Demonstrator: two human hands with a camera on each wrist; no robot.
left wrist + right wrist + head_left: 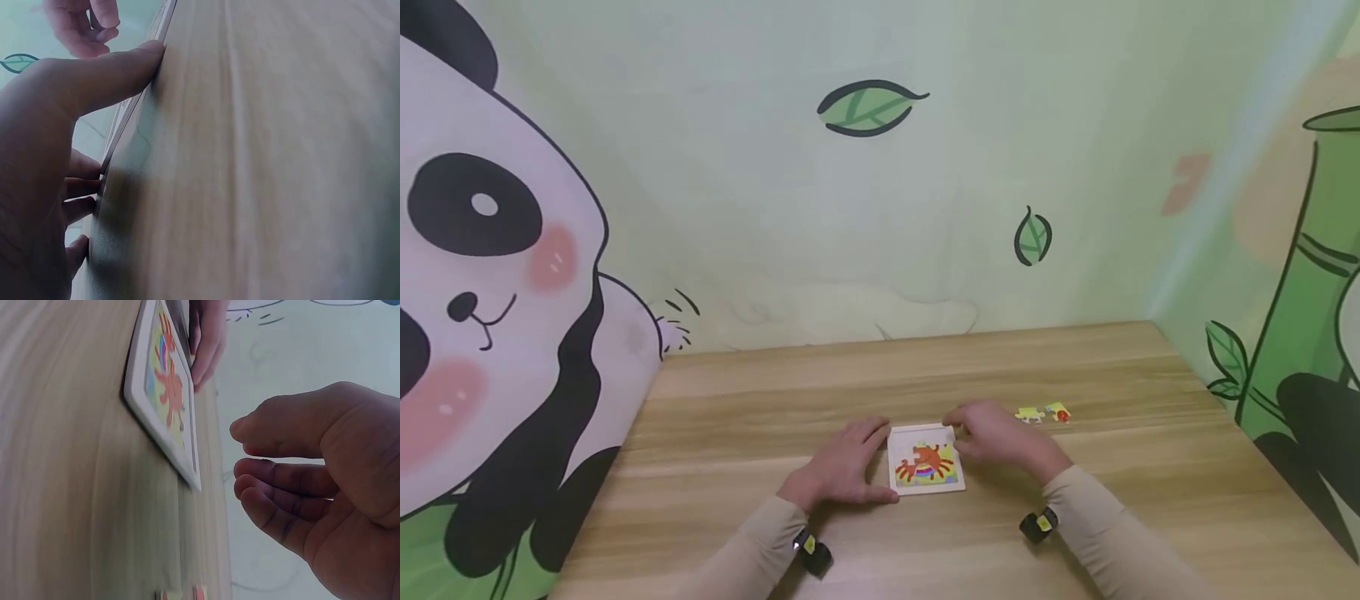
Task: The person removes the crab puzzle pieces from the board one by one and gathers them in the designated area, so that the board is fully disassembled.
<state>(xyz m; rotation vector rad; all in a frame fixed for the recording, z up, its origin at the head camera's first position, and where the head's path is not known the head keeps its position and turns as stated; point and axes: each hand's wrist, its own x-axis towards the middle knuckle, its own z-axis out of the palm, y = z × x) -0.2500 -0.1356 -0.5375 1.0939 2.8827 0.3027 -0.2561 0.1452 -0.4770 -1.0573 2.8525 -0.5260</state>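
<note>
A square white puzzle tray lies flat on the table, holding a partly filled picture of an orange crab with a rainbow patch. Bare white tray floor shows along its upper left. My left hand grips the tray's left side, thumb at the near corner and fingers at the far one. In the left wrist view, the thumb presses the tray's edge. Over the tray's far right corner hovers my right hand. The right wrist view shows its loosely bent fingers apart from the thumb, nothing visible between them.
Loose yellow puzzle pieces, one with a red patch, lie on the wooden table to the right beyond my right hand. A wall with panda and leaf drawings rises behind the table's far edge.
</note>
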